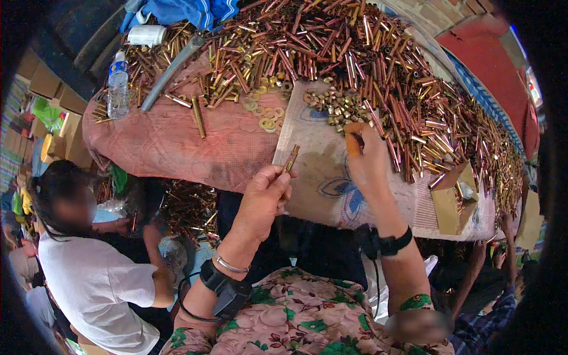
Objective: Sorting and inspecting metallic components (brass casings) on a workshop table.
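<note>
My left hand (266, 192) is closed around a slim brass-coloured anchor bolt (291, 158), which tilts up out of the fingers. Over the cloth-covered table, my right hand (365, 152) reaches to the near edge of a small heap of shiny metal nuts (340, 105). Its fingertips are drawn together there, an orange cover on one digit; whatever lies between them is hidden. Several flat washers (267, 118) are spread left of the nuts. One longer brass tube (198, 117) lies apart on the red cloth.
A large pile of metal tubes and bolts (331, 41) covers the far and right side. At left are a water bottle (118, 86) and a grey bar (171, 72). An opened cardboard box (452, 204) stands at right. A person in white (94, 278) works at lower left.
</note>
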A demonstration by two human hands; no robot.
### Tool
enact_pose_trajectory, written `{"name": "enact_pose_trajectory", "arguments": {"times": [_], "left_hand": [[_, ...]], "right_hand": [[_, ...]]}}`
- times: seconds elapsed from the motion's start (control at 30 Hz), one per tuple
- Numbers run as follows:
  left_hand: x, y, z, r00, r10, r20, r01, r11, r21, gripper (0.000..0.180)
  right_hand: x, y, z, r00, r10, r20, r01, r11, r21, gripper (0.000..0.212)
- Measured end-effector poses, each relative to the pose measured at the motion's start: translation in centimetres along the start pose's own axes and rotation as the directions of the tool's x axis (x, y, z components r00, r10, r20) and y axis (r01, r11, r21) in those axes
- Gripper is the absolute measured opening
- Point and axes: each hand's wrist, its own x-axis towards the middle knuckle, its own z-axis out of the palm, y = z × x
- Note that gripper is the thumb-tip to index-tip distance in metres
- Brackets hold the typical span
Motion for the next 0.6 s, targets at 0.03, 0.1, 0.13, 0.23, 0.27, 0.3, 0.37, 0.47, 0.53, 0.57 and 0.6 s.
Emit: {"name": "enact_pose_trajectory", "arguments": {"times": [0.03, 0.1, 0.13, 0.23, 0.27, 0.3, 0.37, 0.47, 0.53, 0.57, 0.6], "left_hand": [[0.1, -0.2, 0.1, 1.000, 0.002, -0.003, -0.002, 1.000, 0.014, 0.015], [0.5, -0.7, 0.0, 0.999, 0.037, -0.006, -0.036, 0.998, 0.051, 0.014], [0.5, -0.9, 0.0, 0.999, 0.053, -0.008, -0.053, 0.996, 0.070, 0.014], [0.6, -1.2, -0.1, 0.998, 0.062, 0.004, -0.062, 0.986, 0.157, 0.014], [0.7, -1.3, -0.1, 0.999, 0.055, 0.002, -0.054, 0.987, 0.151, 0.014], [0.8, -1.3, -0.2, 0.999, 0.047, -0.001, -0.046, 0.988, 0.144, 0.014], [0.8, -1.3, -0.3, 0.999, 0.033, -0.001, -0.032, 0.989, 0.141, 0.015], [0.7, -1.4, -0.6, 1.000, 0.026, 0.000, -0.026, 0.990, 0.138, 0.016], [0.9, -1.5, -0.7, 0.999, 0.031, 0.022, -0.033, 0.991, 0.128, 0.016], [0.8, -1.5, -0.8, 0.999, 0.025, 0.024, -0.028, 0.992, 0.126, 0.016], [0.7, -1.3, -0.7, 0.999, 0.020, 0.028, -0.023, 0.992, 0.124, 0.016]], "right_hand": [[0.7, 0.4, 0.0, 0.997, -0.073, -0.007, 0.072, 0.991, -0.109, 0.016], [1.6, 1.0, 0.2, 0.976, -0.216, 0.007, 0.207, 0.925, -0.318, 0.016], [1.8, 0.9, 0.4, 0.979, -0.203, 0.035, 0.202, 0.910, -0.363, 0.016], [2.1, 0.5, 1.0, 0.980, -0.180, 0.081, 0.197, 0.873, -0.446, 0.015], [2.2, 0.7, 1.2, 0.980, -0.186, 0.070, 0.198, 0.873, -0.445, 0.015], [2.2, 0.8, 1.3, 0.979, -0.193, 0.060, 0.199, 0.873, -0.444, 0.015], [2.0, 0.8, 1.1, 0.970, -0.240, 0.048, 0.240, 0.898, -0.369, 0.015], [1.3, 1.0, 1.6, 0.977, -0.211, 0.015, 0.210, 0.957, -0.200, 0.017], [0.7, 0.7, 1.8, 0.992, -0.127, 0.006, 0.127, 0.991, -0.029, 0.020], [0.3, 0.1, 1.8, 0.997, -0.075, 0.015, 0.073, 0.994, 0.076, 0.021], [0.0, -0.3, 1.7, 0.999, -0.023, 0.028, 0.018, 0.984, 0.178, 0.022]]}}
